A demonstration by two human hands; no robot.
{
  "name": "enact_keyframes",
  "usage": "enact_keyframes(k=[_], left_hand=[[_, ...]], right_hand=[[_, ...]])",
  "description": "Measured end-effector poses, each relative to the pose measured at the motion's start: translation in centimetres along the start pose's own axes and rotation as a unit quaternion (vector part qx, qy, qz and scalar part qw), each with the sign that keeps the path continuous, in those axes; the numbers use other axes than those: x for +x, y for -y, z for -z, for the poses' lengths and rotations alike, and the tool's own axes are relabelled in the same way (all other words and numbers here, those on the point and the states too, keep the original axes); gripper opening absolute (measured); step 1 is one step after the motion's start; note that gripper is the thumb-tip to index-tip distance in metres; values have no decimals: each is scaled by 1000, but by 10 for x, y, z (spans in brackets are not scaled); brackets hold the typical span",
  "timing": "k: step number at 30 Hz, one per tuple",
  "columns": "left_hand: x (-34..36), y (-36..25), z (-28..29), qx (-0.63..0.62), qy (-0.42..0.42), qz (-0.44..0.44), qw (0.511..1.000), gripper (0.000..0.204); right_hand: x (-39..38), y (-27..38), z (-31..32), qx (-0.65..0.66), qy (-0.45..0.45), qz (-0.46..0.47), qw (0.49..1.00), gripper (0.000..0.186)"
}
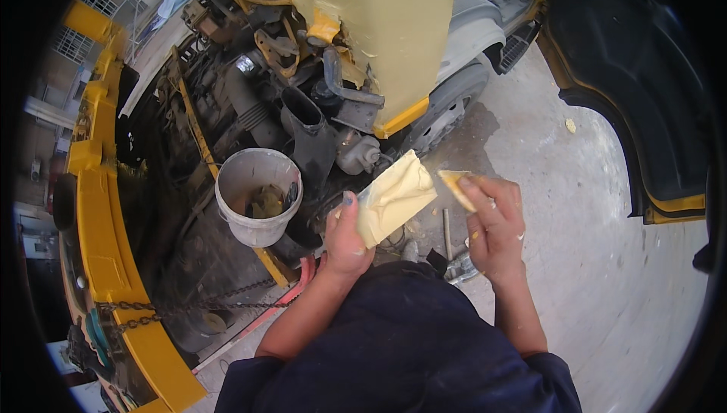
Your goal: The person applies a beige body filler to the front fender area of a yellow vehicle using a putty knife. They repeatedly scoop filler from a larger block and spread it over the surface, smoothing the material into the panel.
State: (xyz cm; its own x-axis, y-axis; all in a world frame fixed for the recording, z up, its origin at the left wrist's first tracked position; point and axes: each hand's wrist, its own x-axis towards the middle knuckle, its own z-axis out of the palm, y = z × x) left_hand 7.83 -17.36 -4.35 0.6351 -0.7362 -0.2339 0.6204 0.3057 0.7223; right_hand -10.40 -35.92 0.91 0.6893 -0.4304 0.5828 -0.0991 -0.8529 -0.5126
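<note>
My left hand [347,243] grips a flat board [394,197] covered with a folded, smeared layer of pale yellow paste. To its right, my right hand [496,224] is closed on a small flat spreader [458,186] with yellow paste on it, held just off the board's right end. A white bucket [257,227] with dark bits inside stands to the left of the board. Above my hands is a panel [386,27] coated in pale yellow material, with a brighter yellow edge along its bottom.
An exposed engine bay [250,95] with pipes and a plastic reservoir lies ahead. A yellow bumper [121,254] with chains runs along the left. An open door [636,57] hangs at the right over the concrete floor [575,277]. A wheel [454,110] and loose metal tools [454,265] are also visible.
</note>
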Motion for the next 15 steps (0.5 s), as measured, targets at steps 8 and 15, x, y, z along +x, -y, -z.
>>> enact_keyframes(k=[8, 15], left_hand=[[4, -4, 3, 2, -68, -52, 996, 64], [-3, -50, 7, -119, 82, -68, 987, 86]], right_hand=[[-4, 24, -6, 3, 134, 56, 989, 58], [-40, -29, -13, 383, -66, -346, 854, 35]])
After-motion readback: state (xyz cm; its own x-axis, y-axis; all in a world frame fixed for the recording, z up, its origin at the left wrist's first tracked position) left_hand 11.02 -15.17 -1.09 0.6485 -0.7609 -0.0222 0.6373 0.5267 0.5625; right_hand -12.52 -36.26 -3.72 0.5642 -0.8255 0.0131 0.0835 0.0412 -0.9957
